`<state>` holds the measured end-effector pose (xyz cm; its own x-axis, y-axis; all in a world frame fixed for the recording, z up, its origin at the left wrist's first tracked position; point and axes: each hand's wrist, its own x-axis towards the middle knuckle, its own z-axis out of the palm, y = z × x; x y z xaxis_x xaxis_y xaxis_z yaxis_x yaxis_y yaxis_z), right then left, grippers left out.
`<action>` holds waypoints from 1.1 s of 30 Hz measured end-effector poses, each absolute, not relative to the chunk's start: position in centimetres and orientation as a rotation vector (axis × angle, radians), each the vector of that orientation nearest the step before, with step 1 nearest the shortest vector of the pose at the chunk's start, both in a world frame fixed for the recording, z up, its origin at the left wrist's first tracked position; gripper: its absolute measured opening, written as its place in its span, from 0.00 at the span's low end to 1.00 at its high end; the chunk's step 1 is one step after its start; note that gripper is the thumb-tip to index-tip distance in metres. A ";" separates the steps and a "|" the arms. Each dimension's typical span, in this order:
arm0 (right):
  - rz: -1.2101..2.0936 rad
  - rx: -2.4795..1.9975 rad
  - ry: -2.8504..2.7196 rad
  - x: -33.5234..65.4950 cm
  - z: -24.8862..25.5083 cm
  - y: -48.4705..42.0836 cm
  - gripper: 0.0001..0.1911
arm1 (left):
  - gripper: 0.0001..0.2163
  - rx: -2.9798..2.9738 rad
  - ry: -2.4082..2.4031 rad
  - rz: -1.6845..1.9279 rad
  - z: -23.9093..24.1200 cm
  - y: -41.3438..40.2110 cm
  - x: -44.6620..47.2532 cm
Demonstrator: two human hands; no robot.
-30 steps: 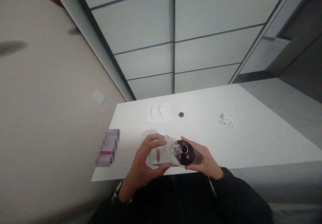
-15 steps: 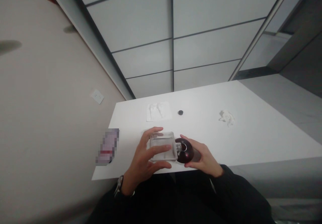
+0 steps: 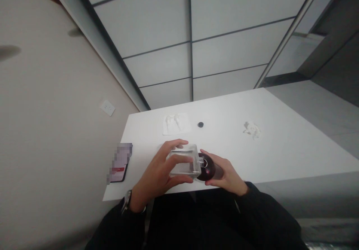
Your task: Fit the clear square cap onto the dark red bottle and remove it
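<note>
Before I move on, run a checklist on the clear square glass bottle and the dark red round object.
1. Left hand gripping clear square glass bottle: ok.
2. Right hand gripping dark red round object: ok.
3. Bottle neck touching the round object: ok.
4. Neck fully seated: cannot tell.
5. Small black disc and crumpled white tissue apart from the hands on the white table: ok.

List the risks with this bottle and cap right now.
1. The clear glass bottle lies sideways in the left hand. If the dark red round cap in the right hand is not seated, any contents could leak.
2. Both are near the white table's front edge, so a slip could drop glass off it.
</note>
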<state>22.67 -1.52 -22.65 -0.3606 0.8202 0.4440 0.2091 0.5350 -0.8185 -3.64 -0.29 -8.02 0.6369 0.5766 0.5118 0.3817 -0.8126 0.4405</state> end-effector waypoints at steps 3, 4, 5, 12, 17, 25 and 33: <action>0.855 -0.842 -1.858 22.7 -22.7 -1.5 0.48 | 0.18 2.621 0.776 0.901 -7.6 -0.1 -3.6; 0.855 -0.843 -1.856 22.7 -22.7 -1.5 0.48 | 0.18 2.634 0.784 0.878 -7.4 -0.1 -3.6; 0.852 -0.842 -1.854 22.7 -22.7 -1.5 0.48 | 0.17 2.645 0.790 0.854 -7.2 -0.1 -3.6; 0.858 -0.830 -1.850 22.7 -22.4 -1.5 0.47 | 0.16 2.695 0.788 0.792 -6.3 0.1 -3.3; 0.864 -0.827 -1.848 22.6 -22.2 -1.5 0.47 | 0.16 2.743 0.785 0.736 -5.7 0.3 -3.0; 0.835 -0.822 -1.843 22.6 -22.3 -1.5 0.47 | 0.16 2.811 0.752 0.650 -4.9 0.5 -2.4; 0.846 -0.853 -1.851 22.7 -22.5 -1.5 0.47 | 0.16 2.818 0.764 0.569 -4.4 0.7 -2.3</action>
